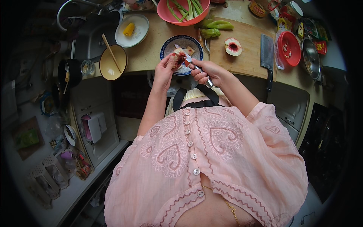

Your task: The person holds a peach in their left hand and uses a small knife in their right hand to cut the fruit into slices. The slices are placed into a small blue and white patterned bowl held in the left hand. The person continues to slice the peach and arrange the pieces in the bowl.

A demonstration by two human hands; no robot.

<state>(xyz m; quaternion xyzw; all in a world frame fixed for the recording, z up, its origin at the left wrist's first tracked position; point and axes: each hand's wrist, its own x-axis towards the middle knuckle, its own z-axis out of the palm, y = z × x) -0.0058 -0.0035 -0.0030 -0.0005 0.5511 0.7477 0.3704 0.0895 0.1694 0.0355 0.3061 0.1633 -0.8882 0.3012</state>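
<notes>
My left hand [165, 72] pinches a piece of peach [179, 59], its dark red middle facing my right hand. My right hand [208, 72] is closed round a small kitchen tool with a shiny metal handle [209, 82]. The tool's pale front end touches or nearly touches the peach; whether it is a knife or a peeler is hard to make out. Both hands are over the near part of a blue-rimmed dish [163, 48], in which pale cut pieces [190, 50] lie. Half a peach [233, 46], cut face up, rests on the wooden cutting board [247, 62].
A cleaver [267, 53] lies along the board's right side, its handle over the counter edge. Green peppers [219, 25] and a pink bowl of green stalks [183, 19] sit behind. A yellow bowl with chopsticks [113, 62], a white plate [141, 26] and the sink [90, 38] are left.
</notes>
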